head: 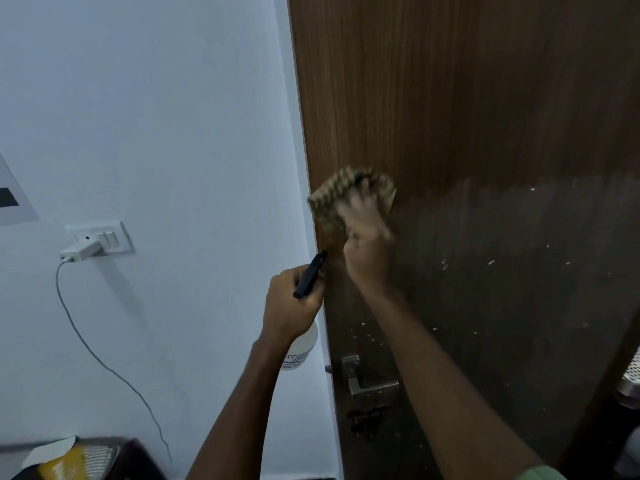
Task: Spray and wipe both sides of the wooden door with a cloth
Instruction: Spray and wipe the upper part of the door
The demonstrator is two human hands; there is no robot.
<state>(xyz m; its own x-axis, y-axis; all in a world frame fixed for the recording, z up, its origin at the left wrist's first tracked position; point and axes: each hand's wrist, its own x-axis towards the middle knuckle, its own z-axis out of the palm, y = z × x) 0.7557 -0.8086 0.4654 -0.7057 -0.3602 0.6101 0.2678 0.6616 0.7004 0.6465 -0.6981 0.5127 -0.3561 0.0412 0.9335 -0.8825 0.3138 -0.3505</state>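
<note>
Head view, dim light. Wooden door (485, 133) fills the right half of the frame, its left edge running down beside the white wall (156, 116). Lower part of the door face looks darker and dull, with scattered pale specks on it; upper part shows lighter brown grain.

Right hand (369, 237) pressed flat against the door near its left edge, on a checked cloth (337, 194) which lies between palm and wood. Hand and cloth are motion-blurred, so whether the fingers curl into the cloth or lie straight cannot be told for certain; they appear spread over it.

Left hand (292, 303) below and to the left, just beside the door edge, fingers wrapped round the black trigger head of a spray bottle (300, 344). The white bottle body hangs below the fist, label partly legible only.

Metal lever handle (367, 379) sits low on the door, under the right forearm.

On the wall: switch plate (110, 235) with a white charger (78, 252) plugged in, cable (104, 362) trailing down.
</note>
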